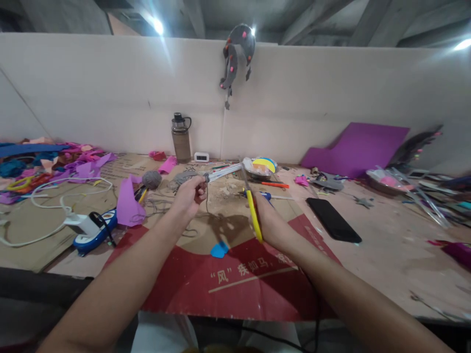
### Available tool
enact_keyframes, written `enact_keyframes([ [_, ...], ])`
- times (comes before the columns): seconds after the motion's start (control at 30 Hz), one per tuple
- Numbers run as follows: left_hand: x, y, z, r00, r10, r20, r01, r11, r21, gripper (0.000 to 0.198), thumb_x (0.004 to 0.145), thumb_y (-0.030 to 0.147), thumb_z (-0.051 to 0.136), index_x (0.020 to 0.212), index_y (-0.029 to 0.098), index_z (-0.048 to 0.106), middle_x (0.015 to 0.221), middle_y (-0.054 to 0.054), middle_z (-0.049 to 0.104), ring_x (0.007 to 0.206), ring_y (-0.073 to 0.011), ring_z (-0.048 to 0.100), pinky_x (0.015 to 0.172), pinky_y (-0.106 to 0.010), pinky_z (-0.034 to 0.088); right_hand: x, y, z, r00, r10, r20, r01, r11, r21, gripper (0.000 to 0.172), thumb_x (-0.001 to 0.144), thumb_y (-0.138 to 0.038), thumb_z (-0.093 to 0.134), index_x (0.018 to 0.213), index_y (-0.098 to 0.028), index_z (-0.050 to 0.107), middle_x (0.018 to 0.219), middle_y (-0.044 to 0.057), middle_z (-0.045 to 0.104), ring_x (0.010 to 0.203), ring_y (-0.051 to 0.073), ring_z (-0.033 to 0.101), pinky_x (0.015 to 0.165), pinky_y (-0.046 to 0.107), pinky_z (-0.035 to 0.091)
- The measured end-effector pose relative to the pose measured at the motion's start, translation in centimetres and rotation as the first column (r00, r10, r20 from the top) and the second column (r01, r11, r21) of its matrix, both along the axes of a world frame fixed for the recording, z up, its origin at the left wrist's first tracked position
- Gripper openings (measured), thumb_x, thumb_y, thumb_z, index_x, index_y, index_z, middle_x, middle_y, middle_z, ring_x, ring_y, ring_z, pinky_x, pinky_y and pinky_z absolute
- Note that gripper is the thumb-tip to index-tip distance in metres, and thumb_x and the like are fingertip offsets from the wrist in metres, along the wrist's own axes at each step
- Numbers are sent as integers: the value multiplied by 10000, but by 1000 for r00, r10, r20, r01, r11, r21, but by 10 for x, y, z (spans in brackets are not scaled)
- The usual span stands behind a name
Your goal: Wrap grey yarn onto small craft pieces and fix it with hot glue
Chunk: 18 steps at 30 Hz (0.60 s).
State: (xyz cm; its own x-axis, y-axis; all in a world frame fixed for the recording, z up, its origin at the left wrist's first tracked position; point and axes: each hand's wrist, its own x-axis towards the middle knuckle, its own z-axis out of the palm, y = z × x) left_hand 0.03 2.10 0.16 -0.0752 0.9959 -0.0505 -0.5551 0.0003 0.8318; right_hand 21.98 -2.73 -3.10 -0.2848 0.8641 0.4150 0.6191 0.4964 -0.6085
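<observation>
My left hand [189, 197] is closed in a pinch on grey yarn [207, 196], with a strand hanging below the fingertips. White sticks [225, 171] extend rightward just beyond those fingers; whether the hand also grips them I cannot tell. Yellow-handled scissors [253, 215] are in my right hand [265, 218], blades pointing up and away, apart from the yarn. Behind my left wrist, loose grey yarn runs toward a grey yarn ball [151, 180]. A small blue piece [220, 249] lies on the red-printed cardboard [253, 289] between my arms.
At left are a blue power strip [95, 235], white cable, purple sheet [129, 201] and colourful scraps [44, 164]. A bottle [181, 139] stands near the white partition [110, 93]. A black phone [333, 219] lies right of my right hand; a blue glue gun [265, 195] lies behind it.
</observation>
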Motion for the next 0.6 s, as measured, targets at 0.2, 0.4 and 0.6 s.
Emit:
enact_keyframes([
  [0.2,7,-1,-8,995,74,-73,-74,997,-4,120,580,155,671,659,142,581,612,26,589,511,-51,534,450,-150,373,-25,5,3,992,-47,116,51,998,-26,568,756,-115,500,1319,-149,436,1067,122,549,962,225,548,899,406,466],
  [0.4,14,-3,-14,999,41,1,-41,999,9,100,610,162,649,676,154,575,669,12,653,637,-100,654,579,-188,460,-30,2,-5,997,-38,63,36,999,27,486,814,-239,548,1282,-151,455,1047,119,482,880,213,517,853,378,477],
  [0.6,19,-5,-15,1000,-1,14,0,999,49,71,631,132,645,662,148,583,694,-8,668,606,-81,611,683,-216,501,-29,-1,-2,996,-63,64,64,998,-10,530,818,-394,599,1268,-150,462,1082,134,476,924,237,515,906,410,457],
])
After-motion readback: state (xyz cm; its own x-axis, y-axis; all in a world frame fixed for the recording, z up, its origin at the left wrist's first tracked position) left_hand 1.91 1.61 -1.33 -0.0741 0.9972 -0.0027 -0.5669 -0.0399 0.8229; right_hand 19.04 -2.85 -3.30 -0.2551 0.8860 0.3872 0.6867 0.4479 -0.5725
